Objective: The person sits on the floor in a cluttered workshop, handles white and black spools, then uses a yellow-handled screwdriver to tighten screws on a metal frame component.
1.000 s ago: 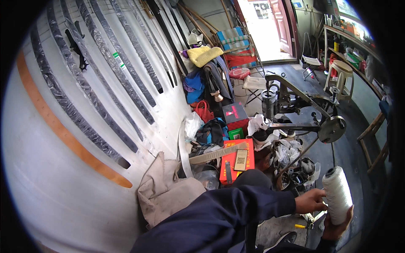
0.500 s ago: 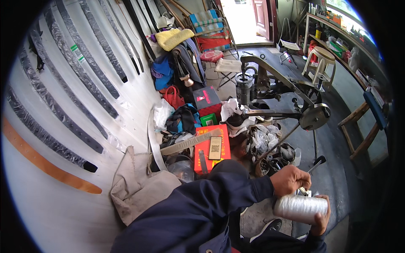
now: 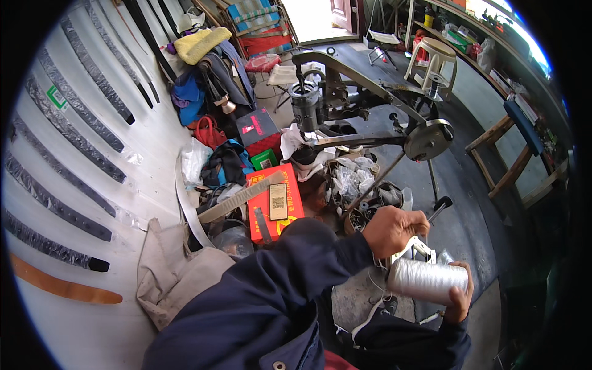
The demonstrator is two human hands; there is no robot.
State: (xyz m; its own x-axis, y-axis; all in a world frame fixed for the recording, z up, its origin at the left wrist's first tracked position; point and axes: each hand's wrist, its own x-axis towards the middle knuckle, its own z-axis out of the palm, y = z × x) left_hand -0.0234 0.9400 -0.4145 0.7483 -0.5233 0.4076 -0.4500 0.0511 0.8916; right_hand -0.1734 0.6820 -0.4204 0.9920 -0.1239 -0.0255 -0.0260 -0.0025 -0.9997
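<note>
My right hand point(image 3: 459, 297) grips one end of a thick spool of shiny white thread point(image 3: 425, 280), which lies roughly sideways, low on the right. Just above and left of the spool is my left hand point(image 3: 394, 230), its fingers pinched together. Whatever is in that pinch, if anything, is too small to make out. A white, frame-like piece point(image 3: 420, 248) shows between the left hand and the spool, partly hidden by both. My left arm, in a dark blue sleeve, crosses the lower middle of the view.
Ahead stands a hand-cranked sewing machine point(image 3: 364, 92) with a round wheel point(image 3: 428, 140). A red box point(image 3: 295, 203) bearing a phone-sized card point(image 3: 278, 201) sits near my knee, amid bags and scraps. Wrapped straps point(image 3: 74, 163) line the left wall. A wooden-legged chair point(image 3: 521, 148) stands right.
The view has turned rightward, so the surroundings sit further left. My left hand has drawn slightly away from the spool, up and left. My right hand keeps its grip on the spool.
</note>
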